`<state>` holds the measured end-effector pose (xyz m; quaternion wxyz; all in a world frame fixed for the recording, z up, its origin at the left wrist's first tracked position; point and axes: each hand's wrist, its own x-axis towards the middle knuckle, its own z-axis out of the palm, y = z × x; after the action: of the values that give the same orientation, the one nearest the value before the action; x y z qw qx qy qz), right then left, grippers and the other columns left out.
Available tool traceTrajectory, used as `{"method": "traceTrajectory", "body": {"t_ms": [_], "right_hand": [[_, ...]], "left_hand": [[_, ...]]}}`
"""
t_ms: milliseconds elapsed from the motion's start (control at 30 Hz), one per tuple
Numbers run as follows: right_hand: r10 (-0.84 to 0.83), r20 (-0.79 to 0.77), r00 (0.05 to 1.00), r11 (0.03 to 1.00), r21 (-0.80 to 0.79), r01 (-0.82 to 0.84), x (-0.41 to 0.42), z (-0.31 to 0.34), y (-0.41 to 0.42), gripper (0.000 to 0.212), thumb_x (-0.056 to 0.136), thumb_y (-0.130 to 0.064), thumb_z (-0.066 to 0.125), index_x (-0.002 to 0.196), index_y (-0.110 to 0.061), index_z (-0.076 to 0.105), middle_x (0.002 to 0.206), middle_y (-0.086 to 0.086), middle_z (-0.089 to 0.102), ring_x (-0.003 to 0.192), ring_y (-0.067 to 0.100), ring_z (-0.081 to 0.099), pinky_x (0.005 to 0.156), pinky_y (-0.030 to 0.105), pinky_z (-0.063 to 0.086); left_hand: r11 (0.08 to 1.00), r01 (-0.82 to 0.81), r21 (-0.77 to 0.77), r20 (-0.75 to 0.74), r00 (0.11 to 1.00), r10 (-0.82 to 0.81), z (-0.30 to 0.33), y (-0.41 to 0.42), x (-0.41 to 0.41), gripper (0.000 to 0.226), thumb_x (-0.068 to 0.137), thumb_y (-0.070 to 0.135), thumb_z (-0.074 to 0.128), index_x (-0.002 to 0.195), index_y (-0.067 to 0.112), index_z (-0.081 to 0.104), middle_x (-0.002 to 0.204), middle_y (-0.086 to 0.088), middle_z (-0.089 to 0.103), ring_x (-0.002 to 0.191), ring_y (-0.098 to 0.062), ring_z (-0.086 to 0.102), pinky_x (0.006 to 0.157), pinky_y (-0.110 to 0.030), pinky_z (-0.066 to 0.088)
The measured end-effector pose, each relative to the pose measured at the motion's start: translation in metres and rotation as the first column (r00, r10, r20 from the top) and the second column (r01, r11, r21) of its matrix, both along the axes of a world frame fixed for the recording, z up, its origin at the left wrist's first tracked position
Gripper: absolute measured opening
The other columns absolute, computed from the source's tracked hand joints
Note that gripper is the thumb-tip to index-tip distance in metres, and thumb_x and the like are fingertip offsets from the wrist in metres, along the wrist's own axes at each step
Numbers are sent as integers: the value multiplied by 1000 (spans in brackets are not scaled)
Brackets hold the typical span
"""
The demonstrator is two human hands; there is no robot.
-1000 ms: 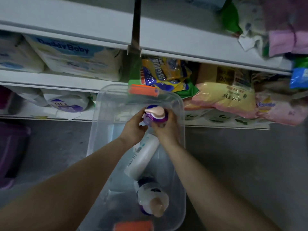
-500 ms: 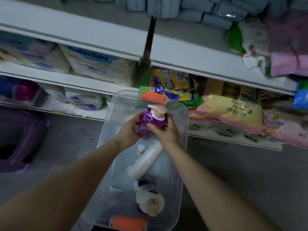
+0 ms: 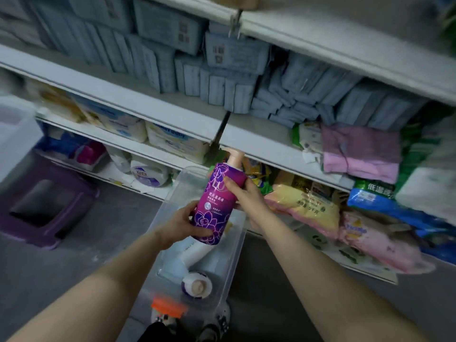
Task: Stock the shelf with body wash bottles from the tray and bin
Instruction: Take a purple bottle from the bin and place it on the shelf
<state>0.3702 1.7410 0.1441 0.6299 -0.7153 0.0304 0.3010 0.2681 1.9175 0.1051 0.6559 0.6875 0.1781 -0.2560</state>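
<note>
1. I see both hands on one purple bottle (image 3: 217,201), held up above the clear bin (image 3: 238,245) and in front of the shelf (image 3: 138,98).
2. The left hand (image 3: 179,224) grips the bottle's lower end: the thumb lies across the flower print near the base and the fingers curl round the side and back.
3. The right hand (image 3: 243,197) grips the upper body, thumb on the front just under the shoulder, fingers wrapped behind where I cannot see them.
4. The bottle is tilted, base toward me and its beige pump (image 3: 234,154) pointing up and away, the pump tip lying against the edge of a shelf board in this view.
5. The bin stands on the grey floor (image 3: 49,280) below the hands, close to the lowest shelf. An orange latch (image 3: 167,308) shows at its near end.
6. Inside the bin I see a white bottle (image 3: 197,250) lying on its side, partly hidden by the purple bottle, and nearer to me a second pump bottle (image 3: 197,286) seen from its top, with a beige cap.
7. The shelf tiers hold stacked blue packs (image 3: 222,77) up top, white diaper packs (image 3: 172,140) on the left, pink and purple cloths (image 3: 360,156) on the right, and yellow and pink bags (image 3: 306,208) low down on the right.
8. A purple stool (image 3: 47,208) sits on the floor to the left, well apart from the bin.
9. My view is blurred at the edges, so the small print on the labels is unreadable.
</note>
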Motion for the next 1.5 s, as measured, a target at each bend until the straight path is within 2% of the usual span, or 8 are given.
{"method": "traceTrajectory", "body": {"t_ms": [167, 300, 433, 600, 733, 1000, 1167, 1500], "right_hand": [[-6, 56, 998, 1000, -24, 7, -5, 60, -5, 51, 93, -39, 66, 136, -23, 43, 132, 2, 59, 99, 11, 63, 75, 30, 53], [-24, 76, 997, 999, -24, 26, -11, 97, -4, 48, 94, -34, 66, 135, -19, 46, 132, 5, 60, 103, 13, 63, 77, 30, 52], [-26, 145, 989, 999, -36, 32, -15, 134, -1, 53, 91, -31, 70, 137, -18, 47, 128, 6, 63, 106, 19, 65, 74, 32, 52], [-59, 293, 954, 998, 14, 57, -16, 183, -7, 49, 87, -32, 74, 131, -21, 54, 124, 3, 66, 108, 20, 67, 94, 39, 54], [-69, 383, 921, 997, 58, 51, -10, 229, -18, 55, 87, -32, 75, 136, -23, 50, 123, 3, 66, 107, 19, 69, 89, 35, 56], [-47, 518, 854, 999, 25, 40, 38, 321, -43, 46, 88, -33, 73, 129, -21, 55, 119, 1, 69, 104, 17, 70, 82, 31, 54], [3, 548, 837, 1000, -23, 11, 81, 358, -56, 53, 88, -32, 72, 135, -19, 51, 123, 2, 68, 108, 20, 67, 93, 38, 53], [-45, 623, 781, 999, 17, 43, 168, 384, -49, 50, 87, -21, 75, 128, -21, 46, 119, 1, 62, 105, 19, 64, 88, 36, 56]], "left_hand": [[1000, 26, 3, 96, 995, -26, 55, -11, -6, 81, 66, 15, 88, 134, 25, 46, 116, 0, 64, 105, -13, 64, 87, -31, 57], [998, 51, 29, 158, 986, -55, 89, -4, -8, 85, 60, 26, 92, 133, 24, 49, 115, -1, 68, 104, -15, 67, 90, -37, 56], [998, 42, 35, 239, 970, -49, 122, 1, -3, 83, 61, 18, 91, 133, 18, 49, 113, -3, 69, 102, -15, 68, 88, -37, 57], [996, 66, 54, 367, 927, -81, 169, 3, 8, 86, 58, 20, 92, 132, 21, 48, 115, 0, 69, 99, -10, 69, 85, -35, 58], [996, 62, 60, 473, 877, -84, 211, -7, 23, 79, 64, 12, 89, 131, 19, 48, 113, 0, 68, 92, -8, 70, 71, -24, 58], [996, 56, 62, 614, 785, -83, 296, -37, 85, 78, 64, 24, 88, 131, 22, 47, 113, 7, 67, 93, -4, 69, 80, -26, 58], [996, 21, 89, 669, 740, -75, 336, -56, 132, 72, 66, 24, 87, 125, 26, 46, 108, 11, 66, 91, -4, 68, 74, -22, 57], [984, -150, 97, 689, 724, 42, 355, -69, 222, 88, 66, 12, 87, 140, 18, 40, 123, -3, 64, 107, -18, 64, 94, -44, 54]]}}
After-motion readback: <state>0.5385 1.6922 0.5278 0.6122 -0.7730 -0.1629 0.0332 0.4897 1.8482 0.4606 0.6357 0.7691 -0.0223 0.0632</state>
